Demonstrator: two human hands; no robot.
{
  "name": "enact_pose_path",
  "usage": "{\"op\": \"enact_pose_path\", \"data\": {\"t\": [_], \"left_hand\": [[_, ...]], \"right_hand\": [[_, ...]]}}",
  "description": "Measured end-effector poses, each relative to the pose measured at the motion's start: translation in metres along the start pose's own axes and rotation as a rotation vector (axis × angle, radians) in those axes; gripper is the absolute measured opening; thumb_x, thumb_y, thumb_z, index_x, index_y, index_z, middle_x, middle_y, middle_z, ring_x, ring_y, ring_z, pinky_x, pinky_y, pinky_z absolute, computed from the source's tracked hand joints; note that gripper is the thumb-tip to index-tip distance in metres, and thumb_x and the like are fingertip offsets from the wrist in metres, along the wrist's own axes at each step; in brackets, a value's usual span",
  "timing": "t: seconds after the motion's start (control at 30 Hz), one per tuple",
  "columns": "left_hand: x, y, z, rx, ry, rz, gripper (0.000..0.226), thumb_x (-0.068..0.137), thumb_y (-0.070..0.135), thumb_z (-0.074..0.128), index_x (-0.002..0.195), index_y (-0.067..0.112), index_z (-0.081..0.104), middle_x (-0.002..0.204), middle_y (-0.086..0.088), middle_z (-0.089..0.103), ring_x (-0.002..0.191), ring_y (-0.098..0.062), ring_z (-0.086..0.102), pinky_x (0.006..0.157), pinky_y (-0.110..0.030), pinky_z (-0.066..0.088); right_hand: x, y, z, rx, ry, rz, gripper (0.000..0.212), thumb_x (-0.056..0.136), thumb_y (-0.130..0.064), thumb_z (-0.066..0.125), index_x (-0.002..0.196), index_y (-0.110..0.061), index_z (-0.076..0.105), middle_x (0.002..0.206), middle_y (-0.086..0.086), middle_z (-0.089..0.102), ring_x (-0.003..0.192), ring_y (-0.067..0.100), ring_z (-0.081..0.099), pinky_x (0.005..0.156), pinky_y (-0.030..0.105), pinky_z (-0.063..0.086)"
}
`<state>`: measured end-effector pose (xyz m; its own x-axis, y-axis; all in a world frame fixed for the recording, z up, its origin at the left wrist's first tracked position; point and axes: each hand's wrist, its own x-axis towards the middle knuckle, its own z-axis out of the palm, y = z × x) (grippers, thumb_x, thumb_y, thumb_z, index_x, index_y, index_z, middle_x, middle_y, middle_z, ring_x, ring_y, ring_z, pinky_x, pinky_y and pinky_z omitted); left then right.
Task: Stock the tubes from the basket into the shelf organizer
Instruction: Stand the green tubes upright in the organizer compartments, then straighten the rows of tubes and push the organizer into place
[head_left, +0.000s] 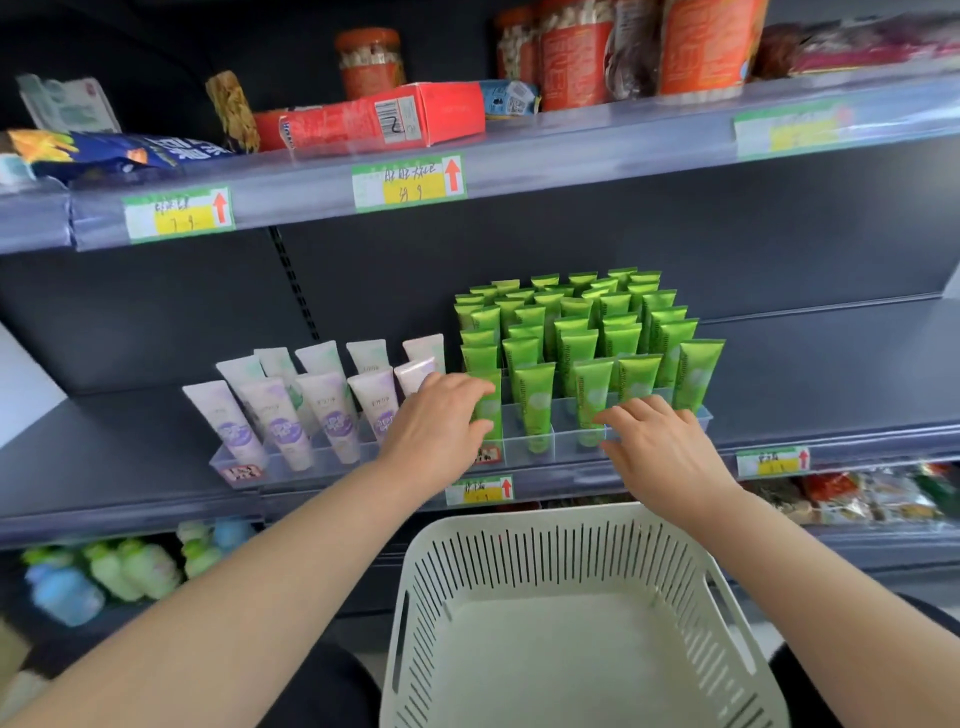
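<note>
On the far left of the shelf (130, 457) stand the pale tubes (332, 410) in their own tray. They are not part of this job.

Next comes the left hand (441, 423). It reaches in from the left. Its fingers and thumb are curled round the corner tube (491, 413), the green one at the front left of the clear organizer (553, 441). This tube stands up tall, cap end down in its slot, right at the fingertips. The left hand is the nearer one to it.

The other green tubes (587, 322) fill the rows behind and beside it, all standing up too.

Further right, the right hand (660, 441) has its fingers spread and a little bent. They touch the front of the organizer and hold nothing.

Below both hands sits the basket (571, 525). No tubes show inside it, so the job looks almost done. I think the corner tube just needs a straight push down.
</note>
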<state>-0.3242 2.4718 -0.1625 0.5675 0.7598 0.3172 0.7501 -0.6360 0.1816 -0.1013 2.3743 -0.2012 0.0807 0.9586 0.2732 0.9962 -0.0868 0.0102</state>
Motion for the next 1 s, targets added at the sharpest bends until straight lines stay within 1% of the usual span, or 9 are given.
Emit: {"op": "enact_pose_path", "data": {"t": [0.13, 0.27, 0.47, 0.6, 0.67, 0.8, 0.93, 1.0], "left_hand": [[-0.018, 0.0, 0.021, -0.001, -0.037, -0.015, 0.046, 0.093, 0.031, 0.059, 0.138, 0.026, 0.048, 0.14, 0.006, 0.047, 0.13, -0.015, 0.036, 0.107, -0.034, 0.033], [-0.025, -0.002, 0.038, 0.006, -0.044, -0.06, 0.051, 0.093, 0.031, 0.058, 0.142, 0.025, 0.043, 0.144, 0.003, 0.041, 0.133, -0.018, 0.032, 0.108, -0.036, 0.033], [-0.032, -0.003, 0.064, 0.05, -0.137, -0.187, 0.063, 0.094, 0.038, 0.056, 0.148, 0.028, 0.027, 0.155, -0.008, 0.022, 0.141, -0.027, 0.016, 0.11, -0.043, 0.031], [-0.034, 0.0, 0.077, 0.031, -0.206, -0.253, 0.068, 0.095, 0.043, 0.052, 0.151, 0.029, 0.017, 0.16, -0.011, 0.006, 0.146, -0.029, 0.004, 0.115, -0.046, 0.022], [-0.034, 0.002, 0.081, -0.008, -0.23, -0.287, 0.069, 0.095, 0.044, 0.052, 0.152, 0.03, 0.014, 0.16, -0.011, 0.002, 0.147, -0.029, 0.002, 0.114, -0.047, 0.023], [-0.032, 0.006, 0.086, -0.054, -0.212, -0.304, 0.068, 0.096, 0.042, 0.052, 0.151, 0.029, 0.015, 0.16, -0.012, 0.003, 0.147, -0.03, 0.004, 0.114, -0.046, 0.025], [-0.03, 0.008, 0.09, -0.068, -0.19, -0.308, 0.066, 0.096, 0.039, 0.052, 0.151, 0.028, 0.017, 0.16, -0.012, 0.005, 0.147, -0.03, 0.006, 0.113, -0.046, 0.026], [-0.029, 0.008, 0.091, -0.066, -0.178, -0.304, 0.064, 0.097, 0.039, 0.051, 0.15, 0.028, 0.019, 0.16, -0.011, 0.006, 0.147, -0.03, 0.006, 0.113, -0.046, 0.027]], "right_hand": [[-0.007, 0.008, 0.016, 0.006, -0.046, 0.034, 0.04, 0.098, -0.038, 0.04, 0.136, -0.024, 0.042, 0.128, -0.004, 0.051, 0.118, 0.022, 0.043, 0.089, 0.038, 0.039], [-0.006, 0.014, 0.026, 0.015, -0.046, 0.07, 0.047, 0.096, -0.039, 0.043, 0.14, -0.023, 0.036, 0.135, -0.003, 0.046, 0.123, 0.022, 0.04, 0.092, 0.04, 0.039], [-0.007, 0.018, 0.041, 0.038, -0.037, 0.123, 0.061, 0.095, -0.043, 0.045, 0.147, -0.02, 0.025, 0.146, -0.001, 0.036, 0.134, 0.021, 0.033, 0.1, 0.042, 0.035], [-0.008, 0.02, 0.05, 0.029, -0.035, 0.144, 0.061, 0.095, -0.047, 0.041, 0.147, -0.019, 0.025, 0.146, 0.001, 0.035, 0.133, 0.022, 0.033, 0.101, 0.041, 0.033], [-0.01, 0.021, 0.055, 0.022, -0.037, 0.151, 0.059, 0.095, -0.048, 0.04, 0.146, -0.02, 0.029, 0.144, 0.001, 0.037, 0.131, 0.023, 0.035, 0.101, 0.041, 0.034], [-0.012, 0.023, 0.06, 0.009, -0.023, 0.151, 0.059, 0.094, -0.048, 0.043, 0.144, -0.02, 0.032, 0.143, 0.002, 0.038, 0.131, 0.023, 0.036, 0.101, 0.041, 0.033], [-0.013, 0.024, 0.062, -0.012, 0.001, 0.137, 0.057, 0.093, -0.047, 0.045, 0.144, -0.023, 0.033, 0.14, 0.005, 0.042, 0.134, 0.025, 0.034, 0.106, 0.043, 0.031], [-0.012, 0.025, 0.063, -0.017, -0.004, 0.127, 0.056, 0.094, -0.047, 0.044, 0.143, -0.023, 0.034, 0.139, 0.006, 0.042, 0.132, 0.025, 0.037, 0.104, 0.042, 0.034]]}}
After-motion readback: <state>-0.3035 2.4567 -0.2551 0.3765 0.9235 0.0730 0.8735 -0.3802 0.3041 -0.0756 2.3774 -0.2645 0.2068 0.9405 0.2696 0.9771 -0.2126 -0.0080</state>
